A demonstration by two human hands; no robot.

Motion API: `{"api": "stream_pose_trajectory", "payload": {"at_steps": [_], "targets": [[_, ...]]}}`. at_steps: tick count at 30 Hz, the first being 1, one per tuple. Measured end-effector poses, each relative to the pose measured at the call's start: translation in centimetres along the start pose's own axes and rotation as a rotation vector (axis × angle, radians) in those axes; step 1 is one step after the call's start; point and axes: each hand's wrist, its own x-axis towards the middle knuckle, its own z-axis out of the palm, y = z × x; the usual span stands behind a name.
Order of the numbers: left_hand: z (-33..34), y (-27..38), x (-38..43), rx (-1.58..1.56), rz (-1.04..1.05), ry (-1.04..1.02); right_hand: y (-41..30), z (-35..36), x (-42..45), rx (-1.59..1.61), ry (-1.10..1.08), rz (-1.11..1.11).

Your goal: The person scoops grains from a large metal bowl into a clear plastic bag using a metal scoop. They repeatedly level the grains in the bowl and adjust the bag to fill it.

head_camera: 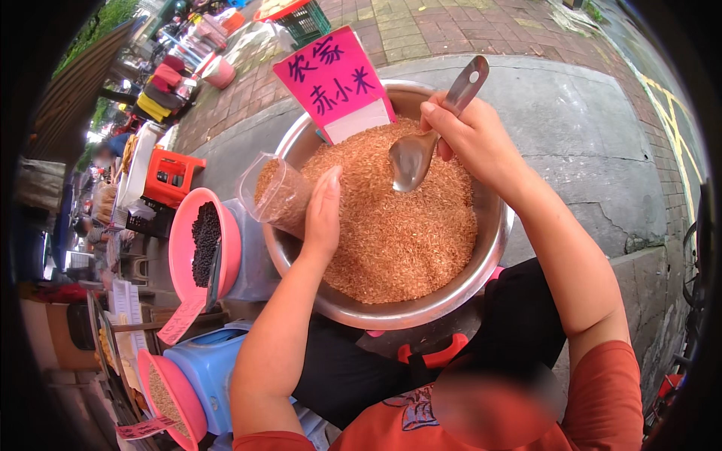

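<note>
A wide steel basin (389,321) before me holds a heap of reddish-brown grain (400,242). My right hand (468,135) grips a metal scoop (410,160) by its handle. The scoop's bowl is over the heap and shows no grain in it; whether it touches the heap is hard to tell. With my left hand (324,211) I hold a clear plastic bag (282,194), partly filled with the same grain, at the basin's left side. The bag leans, its mouth toward the upper left. A pink sign (333,76) with handwriting stands in the grain at the far rim.
To the left, a pink bowl (230,248) of black beans or grains rests on a translucent tub (256,265). Below it, another pink bowl (192,400) of pale grain sits by a blue plastic stool (208,372). A red stool (172,177) stands farther off, before a blurred market street.
</note>
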Motion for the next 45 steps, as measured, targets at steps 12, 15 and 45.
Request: {"api": "stream_pose_trajectory", "payload": {"at_steps": [12, 15, 45], "targets": [[-0.1, 1.0, -0.4, -0.124, -0.069, 0.024, 2.5, -1.2, 1.1, -0.597, -0.698, 0.314], [0.6, 1.5, -0.6, -0.152, -0.105, 0.072, 2.1, 0.4, 0.2, -0.484, -0.857, 0.343], [4.8, 6.4, 0.3, -0.898, -0.336, -0.066, 2.1, 1.6, 1.6, 0.423, -0.015, 0.237]]}}
